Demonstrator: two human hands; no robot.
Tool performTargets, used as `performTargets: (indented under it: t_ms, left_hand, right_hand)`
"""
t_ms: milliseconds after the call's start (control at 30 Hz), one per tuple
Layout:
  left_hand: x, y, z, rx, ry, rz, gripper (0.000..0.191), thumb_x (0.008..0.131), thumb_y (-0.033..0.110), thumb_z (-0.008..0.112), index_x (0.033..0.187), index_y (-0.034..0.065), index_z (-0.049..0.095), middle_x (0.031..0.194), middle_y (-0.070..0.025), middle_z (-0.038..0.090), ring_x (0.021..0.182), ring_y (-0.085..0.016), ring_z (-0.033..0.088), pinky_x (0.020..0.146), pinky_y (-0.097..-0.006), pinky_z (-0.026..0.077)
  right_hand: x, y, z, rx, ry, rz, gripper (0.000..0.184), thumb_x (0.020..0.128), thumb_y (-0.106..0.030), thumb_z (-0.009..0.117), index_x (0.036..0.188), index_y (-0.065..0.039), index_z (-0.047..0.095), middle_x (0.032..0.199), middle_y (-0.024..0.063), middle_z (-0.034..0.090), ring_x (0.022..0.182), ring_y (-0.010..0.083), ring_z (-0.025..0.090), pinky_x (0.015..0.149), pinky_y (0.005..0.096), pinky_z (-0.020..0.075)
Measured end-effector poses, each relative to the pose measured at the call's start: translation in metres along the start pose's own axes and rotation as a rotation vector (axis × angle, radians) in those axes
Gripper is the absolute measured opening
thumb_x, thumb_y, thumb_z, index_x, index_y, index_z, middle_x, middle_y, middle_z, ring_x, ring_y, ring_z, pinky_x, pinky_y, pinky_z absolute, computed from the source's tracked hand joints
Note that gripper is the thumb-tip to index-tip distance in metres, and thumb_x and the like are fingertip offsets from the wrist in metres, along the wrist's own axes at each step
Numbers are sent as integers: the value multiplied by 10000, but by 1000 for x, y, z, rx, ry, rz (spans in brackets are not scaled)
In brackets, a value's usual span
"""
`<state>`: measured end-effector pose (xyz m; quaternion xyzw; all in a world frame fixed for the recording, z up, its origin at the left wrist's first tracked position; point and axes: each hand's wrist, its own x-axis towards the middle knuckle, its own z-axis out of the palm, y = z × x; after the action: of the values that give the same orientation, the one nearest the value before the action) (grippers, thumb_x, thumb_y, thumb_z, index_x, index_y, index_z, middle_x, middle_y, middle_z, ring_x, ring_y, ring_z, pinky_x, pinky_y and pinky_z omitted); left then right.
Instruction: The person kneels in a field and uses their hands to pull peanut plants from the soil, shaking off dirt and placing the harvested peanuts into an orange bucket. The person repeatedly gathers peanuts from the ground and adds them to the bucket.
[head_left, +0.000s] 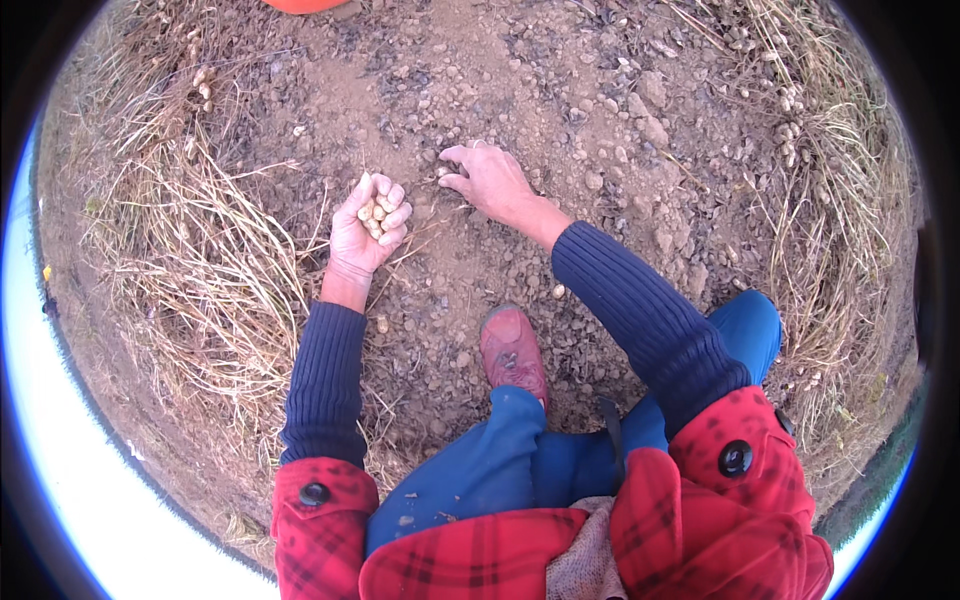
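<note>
Several unshelled peanuts (376, 214) lie in the palm of my left hand (367, 225), its fingers curled around them. My right hand (491, 180) is to the right and a little farther forward, low over the soil (450, 285). Its thumb and forefinger are apart at a small pale lump on the ground; whether they touch it, or whether it is a peanut, I cannot tell. A single peanut (558, 291) lies on the soil below my right forearm. Another pale one (382, 324) rests near my left sleeve.
Dried peanut plants (217, 262) are heaped along the left, some with pods (202, 88). More dry plants (832, 165) with pods (789, 135) line the right. An orange object (304, 4) shows at the top edge. My red shoe (514, 349) stands on cloddy soil between the rows.
</note>
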<state>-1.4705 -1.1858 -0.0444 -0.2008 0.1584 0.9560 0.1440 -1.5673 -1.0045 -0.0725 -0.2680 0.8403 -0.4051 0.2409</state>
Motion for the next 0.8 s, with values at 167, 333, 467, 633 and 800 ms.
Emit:
performTargets:
  t_ms: [167, 333, 467, 633, 800]
  left_hand:
    - [-3, 0, -4, -1, -15, 4, 259, 924, 294, 458, 879, 42, 502, 807, -80, 482, 631, -155, 442, 378, -204, 340]
    - [1, 2, -6, -18, -37, -11, 247, 920, 280, 470, 886, 38, 502, 810, -81, 480, 632, -149, 426, 389, -200, 346]
    - [2, 1, -5, -62, -90, -25, 288, 940, 299, 423, 913, 17, 474, 823, -76, 437, 665, -158, 437, 413, -218, 380]
    - [0, 10, 1, 23, 6, -40, 253, 910, 281, 488, 857, 36, 522, 804, -87, 504, 618, -153, 442, 409, -239, 371]
    - [-14, 46, 10, 334, 37, 36, 232, 911, 252, 485, 852, 29, 505, 787, -80, 503, 611, -139, 473, 346, -173, 321]
  right_hand:
    - [-6, 12, -21, 530, -139, 19, 199, 812, -211, 594, 932, -57, 637, 809, 46, 633, 735, 179, 607, 638, 310, 481]
    - [-82, 41, -71, 994, -297, 422, 105, 802, -162, 603, 829, -63, 618, 768, -16, 592, 670, 49, 530, 581, 224, 460]
    - [-141, 51, -64, 255, -443, 144, 81, 747, -77, 599, 815, -33, 595, 769, 92, 575, 706, 222, 592, 633, 334, 494]
    - [-177, 45, -39, -433, -404, -126, 141, 741, -81, 606, 848, -20, 537, 859, 180, 531, 773, 339, 585, 683, 438, 473]
    - [-170, 37, -44, -5, -339, 140, 135, 763, -101, 634, 851, -15, 578, 779, 136, 588, 720, 267, 605, 627, 366, 473]
